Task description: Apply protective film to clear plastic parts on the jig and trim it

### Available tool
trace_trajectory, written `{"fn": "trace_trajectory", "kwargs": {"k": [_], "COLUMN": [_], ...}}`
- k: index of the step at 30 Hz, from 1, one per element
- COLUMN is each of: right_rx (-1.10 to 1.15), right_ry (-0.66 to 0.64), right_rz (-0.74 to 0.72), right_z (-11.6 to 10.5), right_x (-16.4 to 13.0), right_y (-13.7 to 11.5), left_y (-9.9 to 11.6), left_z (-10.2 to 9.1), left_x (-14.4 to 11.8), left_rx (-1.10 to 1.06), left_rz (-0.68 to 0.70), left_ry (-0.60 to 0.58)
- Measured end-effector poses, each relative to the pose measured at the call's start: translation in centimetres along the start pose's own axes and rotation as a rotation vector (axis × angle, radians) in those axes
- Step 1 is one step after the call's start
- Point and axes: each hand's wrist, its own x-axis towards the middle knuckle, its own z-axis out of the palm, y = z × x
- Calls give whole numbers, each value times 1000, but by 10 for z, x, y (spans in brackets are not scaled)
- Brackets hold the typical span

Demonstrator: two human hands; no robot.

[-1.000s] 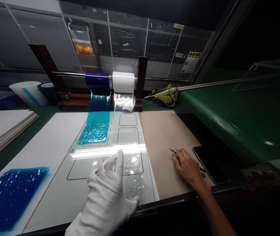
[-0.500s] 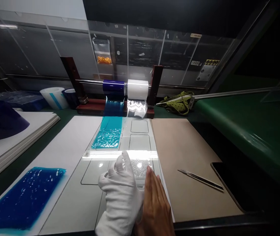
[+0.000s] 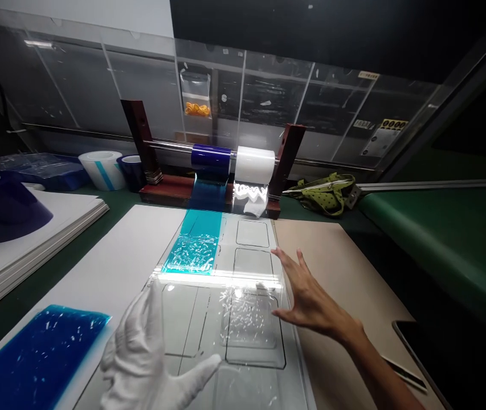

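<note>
My left hand (image 3: 148, 341), in a white glove, is open at the near left of a pale sheet (image 3: 110, 364) printed with rounded rectangles, its thumb stretched to the right. My bare right hand (image 3: 306, 290) reaches over the sheet's right edge, fingers and thumb apart, holding nothing. Between the two hands lies a bubbly piece of clear film (image 3: 249, 319) over one outlined rectangle. A strip of blue film (image 3: 195, 245) runs onto the sheet from a dark blue roll (image 3: 211, 156). Beside that, clear film hangs from a white roll (image 3: 254, 164).
A wooden stand (image 3: 163, 191) carries both rolls at the back. At left are a blue film pile (image 3: 37, 353), a stack of white boards (image 3: 33, 228) and a loose blue roll (image 3: 7, 210). Tweezers (image 3: 405, 373) and a phone-like dark slab (image 3: 431, 347) lie right, near a green pouch (image 3: 323, 191).
My hands were together over the near part of the sheet, fingers close. Now they are apart and spread, the left moved left, the right moved right and forward. The view has also shifted.
</note>
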Motion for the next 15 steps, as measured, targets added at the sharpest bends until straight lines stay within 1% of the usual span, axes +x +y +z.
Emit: {"fn": "trace_trajectory", "kwargs": {"k": [2,5,10,13,15], "right_rx": [-19,-42,-44,-47,-49], "right_ry": [-53,-95,-123,-125,-132], "right_rz": [-22,-40,-46,-79,-91], "right_z": [-1,2,9,13,16], "right_x": [14,31,50,57,61], "right_y": [17,31,42,48,51], "left_y": [-15,-28,-37,-45,-51], "left_z": [2,10,21,28,33], "left_x": [2,5,14,23,29], "left_rx": [7,33,78,50,32], "left_rz": [-30,-76,-72,-98,-89], "left_ry": [-5,-10,-35,-45,-43]}}
